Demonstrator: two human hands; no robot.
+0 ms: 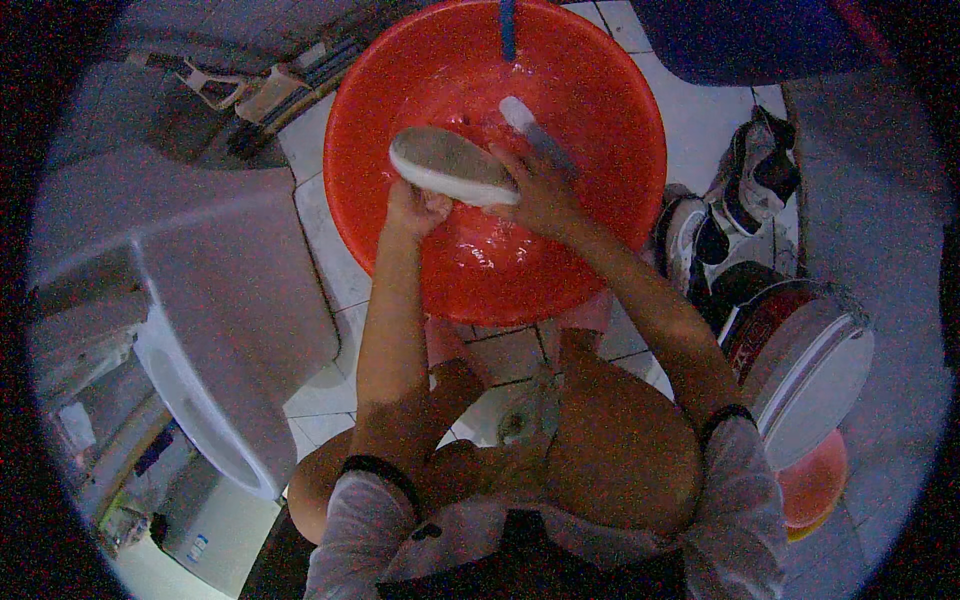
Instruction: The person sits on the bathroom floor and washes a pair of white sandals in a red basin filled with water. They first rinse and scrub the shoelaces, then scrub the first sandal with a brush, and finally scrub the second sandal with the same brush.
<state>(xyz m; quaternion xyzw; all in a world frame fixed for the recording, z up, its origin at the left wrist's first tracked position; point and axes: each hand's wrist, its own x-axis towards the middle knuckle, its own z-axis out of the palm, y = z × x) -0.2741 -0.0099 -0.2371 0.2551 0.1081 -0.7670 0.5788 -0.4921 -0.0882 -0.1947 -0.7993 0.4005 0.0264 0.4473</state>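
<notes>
A pale shoe (450,166) with a white sidewall is held above a large red plastic basin (487,300), its greyish sole facing up. My left hand (417,208) grips the shoe's lower edge near its left end. The fingers of my right hand (538,191) are around the right end of the shoe. Just beyond my right hand lies an elongated white-and-grey object (517,114), partly covered by that hand; I cannot tell what it is. Shiny reflections show on the basin's inside. A blue strip (508,30) hangs over the far rim.
Several black-and-white shoes (750,180) stand on the tiles to the right. Nearer me, a round white-sided container (814,375) is tilted on edge above a small orange basin (814,480). Long-handled tools (300,86) lie at the far left. A white curved-rim fixture (202,420) stands at left.
</notes>
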